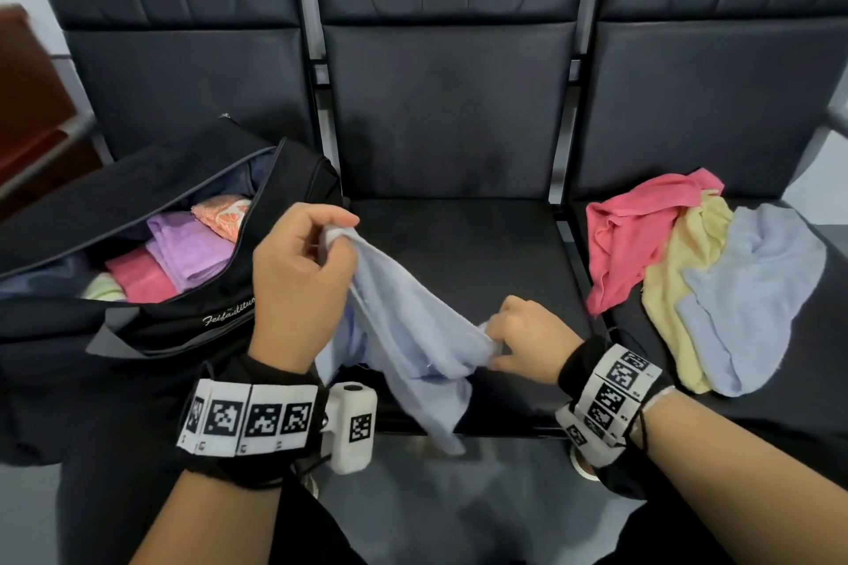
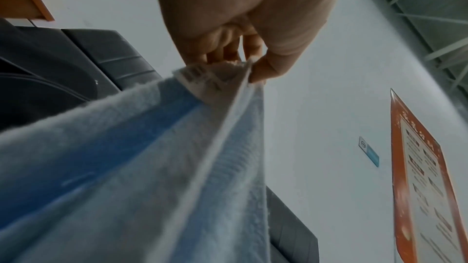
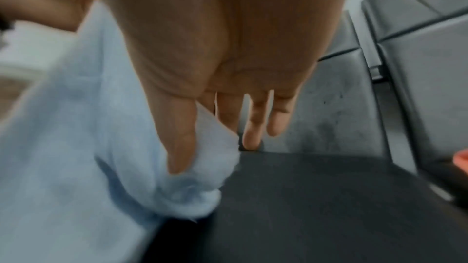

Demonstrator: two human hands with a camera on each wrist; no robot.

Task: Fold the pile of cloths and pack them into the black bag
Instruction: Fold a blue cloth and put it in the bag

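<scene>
A light blue cloth [image 1: 408,335] hangs stretched between both hands above the middle seat. My left hand [image 1: 316,252] pinches one corner of it [image 2: 228,71], held high beside the bag. My right hand [image 1: 509,335] pinches another bunched corner [image 3: 202,147] lower down, thumb against forefinger, other fingers straight. The black bag [image 1: 151,321] lies unzipped on the left seat with folded purple, pink, orange and pale green cloths inside. A loose pile lies on the right seat: a pink cloth [image 1: 638,234], a yellow cloth [image 1: 679,284] and a blue cloth [image 1: 757,289].
Three dark padded seats [image 1: 459,115] stand in a row with metal gaps between them. The middle seat cushion [image 1: 482,252] lies under the hanging cloth. A brown wooden piece [image 1: 27,96] stands at far left. An orange poster [image 2: 425,187] hangs on the wall.
</scene>
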